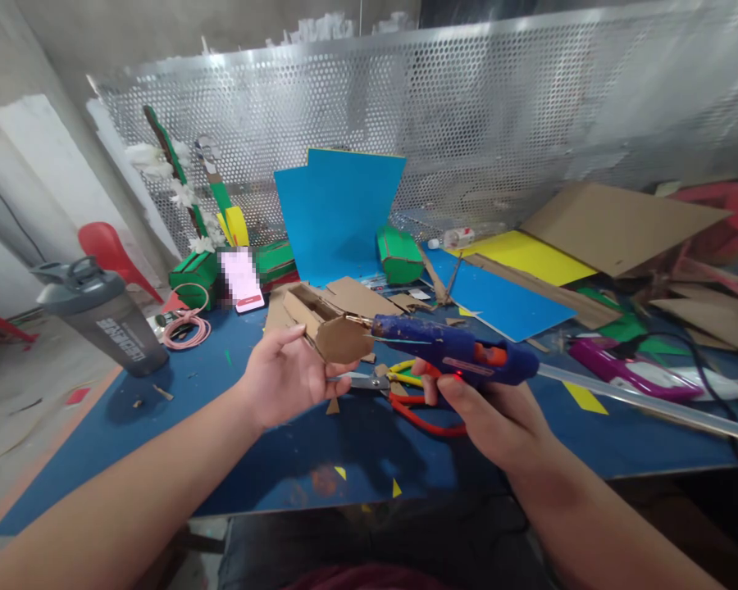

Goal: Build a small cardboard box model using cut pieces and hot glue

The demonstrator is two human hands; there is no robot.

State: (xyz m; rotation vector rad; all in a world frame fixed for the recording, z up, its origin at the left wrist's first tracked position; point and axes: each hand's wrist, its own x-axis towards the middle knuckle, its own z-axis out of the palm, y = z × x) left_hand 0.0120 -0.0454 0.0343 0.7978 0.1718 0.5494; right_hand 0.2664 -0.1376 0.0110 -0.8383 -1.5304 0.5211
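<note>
From afar, I hold both bare forearms [160,487] across the front edge of the table [295,459]; the left hand [283,377] is palm upward, fingers [318,381] half bent; the right hand [498,414] is curled, thumb [464,401] forward.

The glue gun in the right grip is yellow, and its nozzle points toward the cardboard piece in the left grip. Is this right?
Not yellow: the head view shows a blue glue gun in the right grip, its nozzle toward the cardboard piece in the left grip.
</note>
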